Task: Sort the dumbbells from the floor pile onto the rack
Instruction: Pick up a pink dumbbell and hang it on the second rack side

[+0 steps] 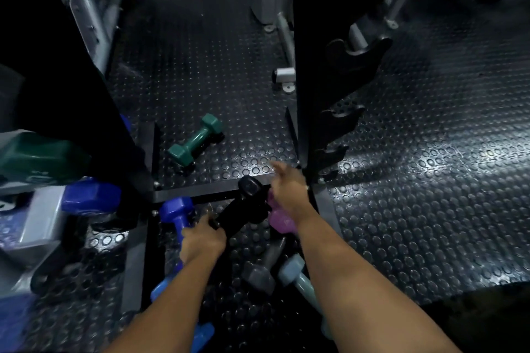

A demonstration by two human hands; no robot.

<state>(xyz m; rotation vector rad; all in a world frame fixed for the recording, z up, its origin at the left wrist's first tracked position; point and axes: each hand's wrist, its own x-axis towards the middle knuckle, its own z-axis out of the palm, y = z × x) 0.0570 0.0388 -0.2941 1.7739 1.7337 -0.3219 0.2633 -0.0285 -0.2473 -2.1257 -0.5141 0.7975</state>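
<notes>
Dumbbells piled on the studded floor (430,180) at the rack (321,123) base, my left hand (202,242) curled round the black dumbbell (241,209) handle, my right hand (289,183) loosely spread above the pink dumbbell (279,216), green dumbbell (196,139) lying apart between the uprights

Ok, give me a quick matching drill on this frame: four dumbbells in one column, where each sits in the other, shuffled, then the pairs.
Things:
1. green dumbbell
2. black dumbbell
3. purple dumbbell
4. grey dumbbell

Places:
A. under the right hand
B. alone on the floor beyond the rack's base bar
C. near end at the left hand
D. on the floor between the forearms

Pairs: 1-B, 2-C, 3-A, 4-D
</notes>
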